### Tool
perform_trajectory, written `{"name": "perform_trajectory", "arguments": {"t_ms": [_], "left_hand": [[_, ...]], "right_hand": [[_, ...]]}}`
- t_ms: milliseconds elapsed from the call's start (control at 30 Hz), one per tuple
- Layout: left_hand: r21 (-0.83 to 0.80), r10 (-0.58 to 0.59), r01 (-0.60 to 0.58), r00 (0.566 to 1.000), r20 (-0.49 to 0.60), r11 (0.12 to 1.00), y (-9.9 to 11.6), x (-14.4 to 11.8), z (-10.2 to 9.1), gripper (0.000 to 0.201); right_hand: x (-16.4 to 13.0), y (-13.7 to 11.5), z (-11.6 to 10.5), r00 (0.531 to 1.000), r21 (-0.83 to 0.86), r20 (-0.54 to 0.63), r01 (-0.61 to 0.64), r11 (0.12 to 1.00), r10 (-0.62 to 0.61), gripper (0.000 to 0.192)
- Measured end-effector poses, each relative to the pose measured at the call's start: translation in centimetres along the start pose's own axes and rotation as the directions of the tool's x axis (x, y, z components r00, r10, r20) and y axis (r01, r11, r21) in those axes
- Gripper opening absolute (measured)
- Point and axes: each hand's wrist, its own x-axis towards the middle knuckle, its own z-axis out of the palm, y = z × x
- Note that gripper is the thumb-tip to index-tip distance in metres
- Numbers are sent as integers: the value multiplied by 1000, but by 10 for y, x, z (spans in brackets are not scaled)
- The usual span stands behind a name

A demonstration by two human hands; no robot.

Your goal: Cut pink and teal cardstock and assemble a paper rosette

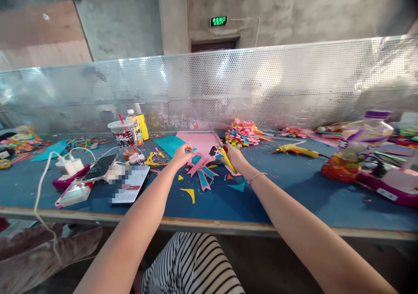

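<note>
My left hand [183, 154] is closed in a pinch at the near edge of a blue paper sheet [170, 145]; whatever its fingertips hold is too small to make out. A pink paper sheet [199, 141] lies beyond. Between my hands are pink and blue paper strips [204, 177] with notched ends, fanned out on the table. My right hand [234, 158] is closed around a slim yellow tool [230, 160], slanting under the palm; its kind is unclear. A dark patterned piece [214, 150] lies beside these fingers.
Paper scraps, including a yellow curved one [189, 194], lie on the blue table [222, 209]. A lidded cup [122, 135], phone [100, 167] and tablet [132, 185] stand or lie left. Rightward are a layered paper stack [243, 133], yellow glue gun [295, 150] and bottle [359, 141].
</note>
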Motion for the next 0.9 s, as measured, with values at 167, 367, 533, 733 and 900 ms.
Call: {"name": "perform_trajectory", "arguments": {"t_ms": [167, 367, 533, 733, 900], "left_hand": [[-183, 134, -95, 968, 214, 979, 13, -8, 2, 36], [-306, 159, -25, 893, 421, 952, 20, -14, 5, 33], [-236, 133, -33, 897, 421, 971, 19, -15, 4, 27], [-211, 149, -57, 879, 452, 976, 26, -18, 3, 19], [-194, 162, -96, 919, 361, 976, 31, -19, -1, 18]], "right_hand": [[5, -16, -2, 997, 629, -32, -37, 776, 73, 40], [1, -24, -9, 993, 790, 52, -105, 604, 105, 39], [-1, -27, -9, 994, 821, 15, -75, 566, 111, 36], [5, -19, -9, 977, 830, -48, -75, 552, 206, 40], [6, -18, -12, 968, 806, -101, -56, 589, 230, 38]]}}
